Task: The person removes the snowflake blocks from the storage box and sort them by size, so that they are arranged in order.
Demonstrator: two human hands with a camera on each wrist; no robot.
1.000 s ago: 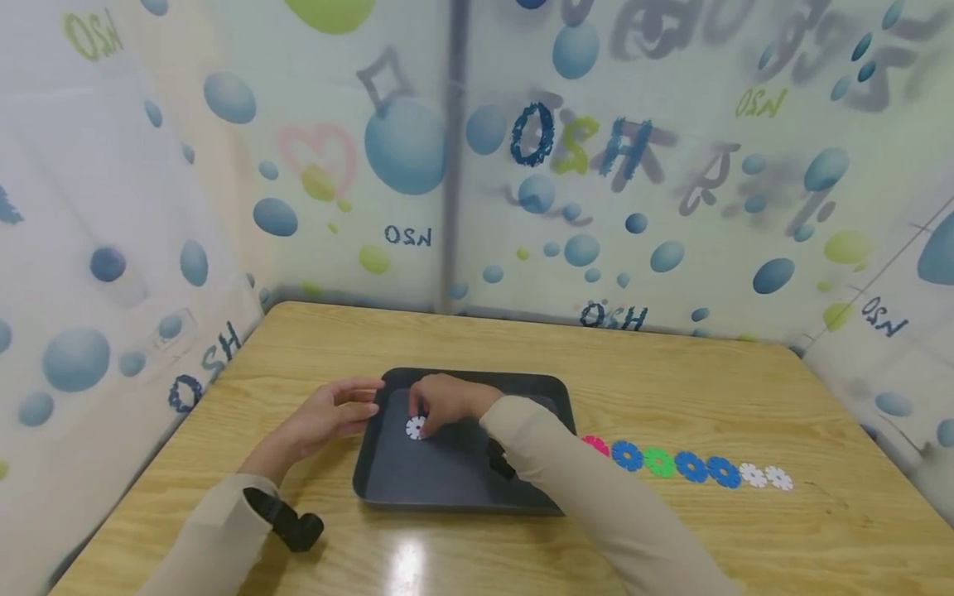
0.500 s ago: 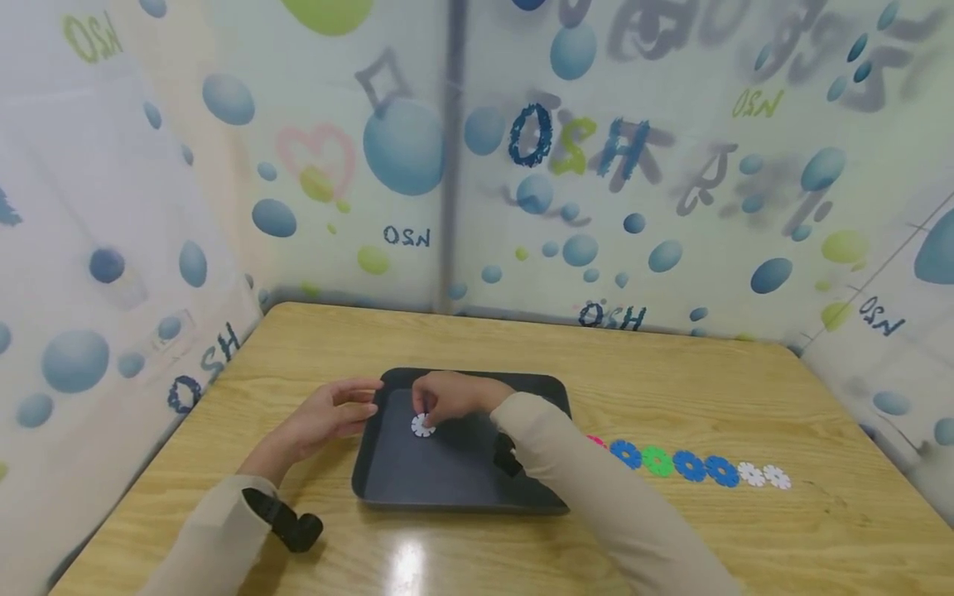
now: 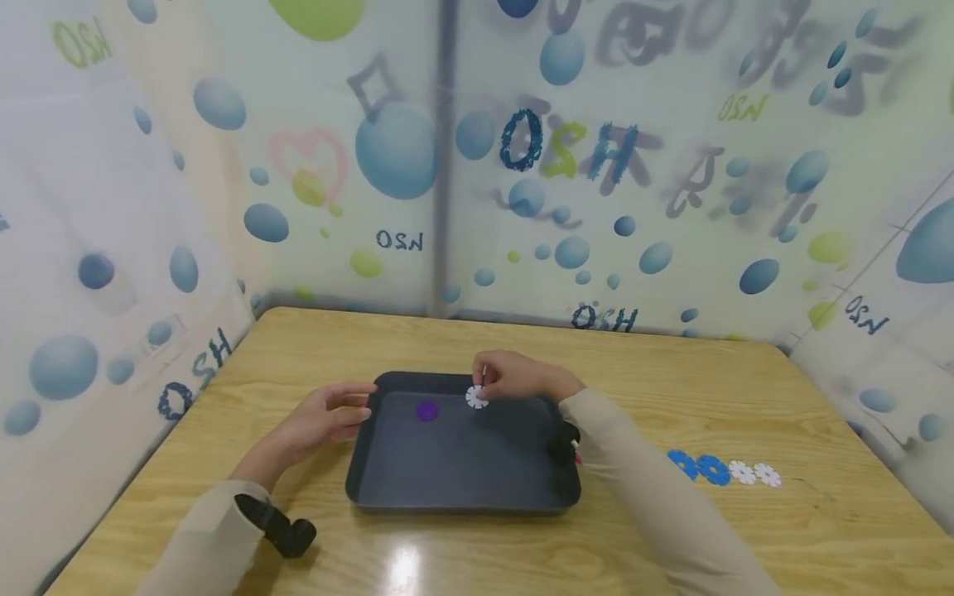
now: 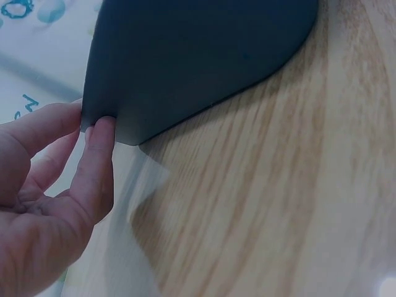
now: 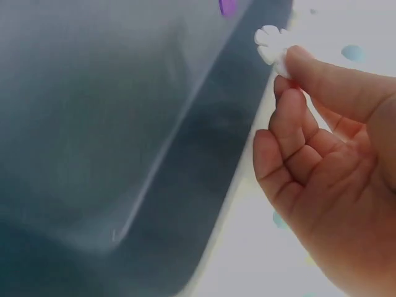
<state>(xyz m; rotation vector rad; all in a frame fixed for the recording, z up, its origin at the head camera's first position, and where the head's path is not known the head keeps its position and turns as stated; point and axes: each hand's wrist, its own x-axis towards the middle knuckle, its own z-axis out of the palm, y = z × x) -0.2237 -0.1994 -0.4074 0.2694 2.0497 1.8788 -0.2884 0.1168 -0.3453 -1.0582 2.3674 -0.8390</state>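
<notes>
A white notched interlocking disc (image 3: pixel 477 397) is pinched between the thumb and fingertips of my right hand (image 3: pixel 514 377), above the far part of the dark grey tray (image 3: pixel 462 472). The right wrist view shows the white disc (image 5: pixel 272 48) with its petal-like edge, held by thumb and index finger. On the tray floor, left of that hand, lies a purple notched disc (image 3: pixel 427 411). My left hand (image 3: pixel 316 422) touches the tray's left side near the far corner, its fingers fairly straight. In the left wrist view, the fingertips rest against the tray's outer wall (image 4: pixel 204 49).
To the right of the tray, two blue discs (image 3: pixel 713 470) and two white discs (image 3: pixel 754 473) lie in a row on the wooden table (image 3: pixel 820 530). My right forearm covers the row's left part. A patterned curtain (image 3: pixel 626 207) stands behind the table.
My right hand has moved right and away across the tray, carrying the white disc. The purple disc on the tray floor has come into sight. My left hand stays at the tray's side.
</notes>
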